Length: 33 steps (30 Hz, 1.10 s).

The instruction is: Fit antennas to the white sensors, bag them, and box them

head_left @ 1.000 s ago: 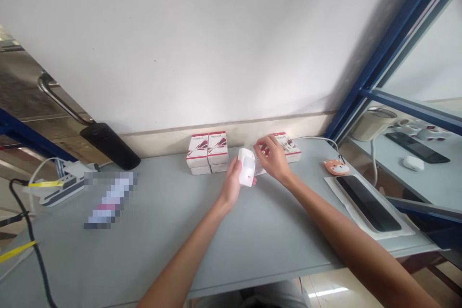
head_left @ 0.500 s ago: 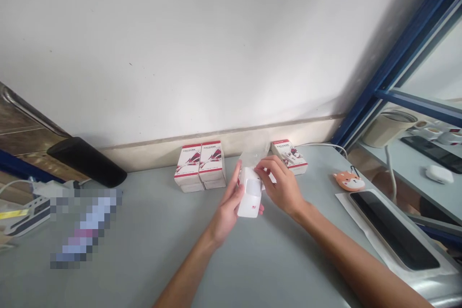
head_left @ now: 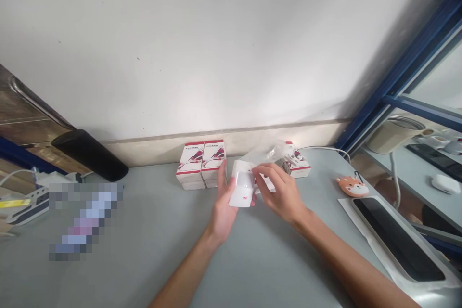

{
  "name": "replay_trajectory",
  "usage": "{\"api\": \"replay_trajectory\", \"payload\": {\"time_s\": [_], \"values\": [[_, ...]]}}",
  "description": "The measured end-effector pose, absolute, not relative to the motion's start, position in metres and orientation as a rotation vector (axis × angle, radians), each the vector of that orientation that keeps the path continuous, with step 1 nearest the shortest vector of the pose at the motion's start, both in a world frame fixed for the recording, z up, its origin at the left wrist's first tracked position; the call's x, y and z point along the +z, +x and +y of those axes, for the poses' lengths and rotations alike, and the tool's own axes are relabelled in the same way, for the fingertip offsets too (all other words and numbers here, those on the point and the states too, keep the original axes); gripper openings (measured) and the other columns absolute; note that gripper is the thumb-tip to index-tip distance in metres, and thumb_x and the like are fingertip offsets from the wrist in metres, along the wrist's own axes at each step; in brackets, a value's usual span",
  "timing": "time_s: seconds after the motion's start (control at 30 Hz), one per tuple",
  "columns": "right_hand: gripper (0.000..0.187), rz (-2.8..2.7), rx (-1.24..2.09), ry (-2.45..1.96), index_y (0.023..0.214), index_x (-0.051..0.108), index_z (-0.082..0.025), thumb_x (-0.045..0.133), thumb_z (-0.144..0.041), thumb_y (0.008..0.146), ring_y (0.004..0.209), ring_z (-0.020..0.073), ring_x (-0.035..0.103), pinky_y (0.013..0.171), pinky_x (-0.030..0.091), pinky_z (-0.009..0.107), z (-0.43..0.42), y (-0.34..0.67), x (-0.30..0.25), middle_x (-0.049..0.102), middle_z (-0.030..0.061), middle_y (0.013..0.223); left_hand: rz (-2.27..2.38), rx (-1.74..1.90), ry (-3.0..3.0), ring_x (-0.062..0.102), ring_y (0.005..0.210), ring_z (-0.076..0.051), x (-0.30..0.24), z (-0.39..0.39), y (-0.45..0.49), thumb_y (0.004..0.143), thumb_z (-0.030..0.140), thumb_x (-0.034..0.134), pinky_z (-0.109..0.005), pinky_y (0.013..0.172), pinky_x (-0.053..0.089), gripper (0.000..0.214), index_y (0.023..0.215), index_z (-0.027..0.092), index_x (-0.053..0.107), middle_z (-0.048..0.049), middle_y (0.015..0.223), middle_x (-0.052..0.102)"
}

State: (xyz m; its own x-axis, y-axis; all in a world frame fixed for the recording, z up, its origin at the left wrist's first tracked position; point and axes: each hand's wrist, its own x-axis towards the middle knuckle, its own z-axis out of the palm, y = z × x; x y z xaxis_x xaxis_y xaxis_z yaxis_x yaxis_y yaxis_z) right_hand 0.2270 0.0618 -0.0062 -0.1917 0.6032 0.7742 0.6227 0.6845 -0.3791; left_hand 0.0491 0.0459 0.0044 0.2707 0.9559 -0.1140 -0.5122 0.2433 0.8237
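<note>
My left hand grips a white plastic device, a boxy housing with a rounded front and a small red mark near its lower edge. A transparent plastic bag sits around its upper end and rises toward the back right. My right hand is at the device's right side, its fingers pinched on the bag's edge. Behind the hands stand stacked white-and-red product boxes, with another such box partly hidden by the bag.
A fox-shaped orange trinket and a dark tablet on a white sheet lie on the right of the grey table. A pixelated object, a power strip and a black cylinder are at left.
The device has tilted and shifted left. The bag now shows more above it, spreading toward the right, and my right fingers are higher on it. The view has shifted slightly.
</note>
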Motion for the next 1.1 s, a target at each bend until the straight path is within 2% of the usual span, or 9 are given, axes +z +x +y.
{"api": "replay_trajectory", "payload": {"time_s": [0.17, 0.3, 0.43, 0.5, 0.6, 0.73, 0.9, 1.03, 1.1], "values": [[0.043, -1.865, 0.054, -0.843, 0.128, 0.059, -0.034, 0.056, -0.004, 0.097, 0.104, 0.0252, 0.072, 0.086, 0.059, 0.041, 0.052, 0.221, 0.006, 0.073, 0.0061, 0.11, 0.701, 1.058, 0.848, 0.068, 0.118, -0.029, 0.004, 0.044, 0.05, 0.101, 0.047, 0.064, -0.037, 0.085, 0.055, 0.064, 0.16, 0.033, 0.044, -0.0099, 0.151, 0.061], [0.039, -1.778, 0.075, -0.87, 0.125, 0.061, -0.032, 0.059, -0.005, 0.097, 0.101, 0.0248, 0.072, 0.084, 0.06, 0.041, 0.051, 0.22, 0.007, 0.073, 0.0073, 0.111, 0.709, 1.018, 0.86, 0.059, 0.135, -0.033, -0.003, 0.043, 0.048, 0.1, 0.046, 0.067, -0.039, 0.093, 0.055, 0.068, 0.163, 0.039, 0.04, -0.005, 0.167, 0.045], [0.037, -1.784, 0.036, -0.805, 0.12, 0.063, -0.031, 0.058, -0.003, 0.096, 0.099, 0.0237, 0.073, 0.086, 0.059, 0.041, 0.052, 0.217, 0.004, 0.075, 0.0051, 0.107, 0.693, 0.995, 0.823, 0.05, 0.146, -0.035, -0.014, 0.045, 0.046, 0.097, 0.041, 0.073, -0.038, 0.098, 0.053, 0.068, 0.16, 0.035, 0.047, -0.0053, 0.165, 0.049], [0.036, -1.793, -0.021, -0.77, 0.118, 0.064, -0.03, 0.058, -0.002, 0.096, 0.1, 0.0234, 0.074, 0.087, 0.059, 0.041, 0.052, 0.216, 0.004, 0.076, 0.0044, 0.105, 0.687, 0.986, 0.777, 0.056, 0.139, -0.035, -0.016, 0.046, 0.047, 0.095, 0.037, 0.075, -0.039, 0.096, 0.054, 0.066, 0.156, 0.031, 0.052, -0.0071, 0.158, 0.056], [0.034, -1.793, -0.098, -0.735, 0.115, 0.065, -0.027, 0.058, 0.0, 0.094, 0.1, 0.0232, 0.073, 0.085, 0.058, 0.039, 0.052, 0.217, 0.006, 0.076, 0.0053, 0.103, 0.609, 0.961, 0.704, 0.069, 0.115, -0.031, -0.012, 0.046, 0.049, 0.094, 0.033, 0.075, -0.039, 0.087, 0.055, 0.056, 0.147, 0.025, 0.06, -0.0097, 0.134, 0.071], [0.028, -1.729, -0.092, -0.732, 0.108, 0.066, -0.026, 0.059, -0.003, 0.094, 0.096, 0.0228, 0.072, 0.081, 0.057, 0.038, 0.054, 0.216, 0.003, 0.075, 0.0061, 0.1, 0.493, 1.002, 0.643, 0.069, 0.089, -0.023, -0.002, 0.045, 0.051, 0.095, 0.034, 0.07, -0.036, 0.075, 0.054, 0.034, 0.126, 0.021, 0.07, -0.0073, 0.107, 0.074], [0.021, -1.664, -0.069, -0.787, 0.1, 0.066, -0.026, 0.056, -0.008, 0.096, 0.091, 0.0235, 0.068, 0.079, 0.055, 0.04, 0.057, 0.209, -0.007, 0.073, 0.0076, 0.097, 0.487, 1.093, 0.573, 0.069, 0.09, -0.02, -0.005, 0.048, 0.054, 0.1, 0.034, 0.064, -0.033, 0.075, 0.054, 0.02, 0.114, 0.021, 0.068, -0.0045, 0.104, 0.073], [0.017, -1.701, 0.051, -0.803, 0.093, 0.067, -0.026, 0.058, -0.012, 0.093, 0.094, 0.0244, 0.07, 0.085, 0.055, 0.042, 0.052, 0.208, -0.01, 0.074, 0.0057, 0.094, 0.523, 1.178, 0.55, 0.07, 0.093, -0.017, -0.009, 0.051, 0.055, 0.099, 0.031, 0.066, -0.03, 0.08, 0.054, 0.018, 0.112, 0.02, 0.067, -0.0036, 0.105, 0.075], [0.013, -1.699, 0.151, -0.823, 0.092, 0.066, -0.026, 0.058, -0.015, 0.094, 0.091, 0.0234, 0.07, 0.084, 0.056, 0.042, 0.049, 0.208, -0.01, 0.073, 0.0045, 0.091, 0.538, 1.2, 0.583, 0.07, 0.09, -0.017, -0.007, 0.051, 0.054, 0.099, 0.036, 0.066, -0.029, 0.078, 0.054, 0.021, 0.112, 0.02, 0.067, -0.0037, 0.104, 0.075]]}}
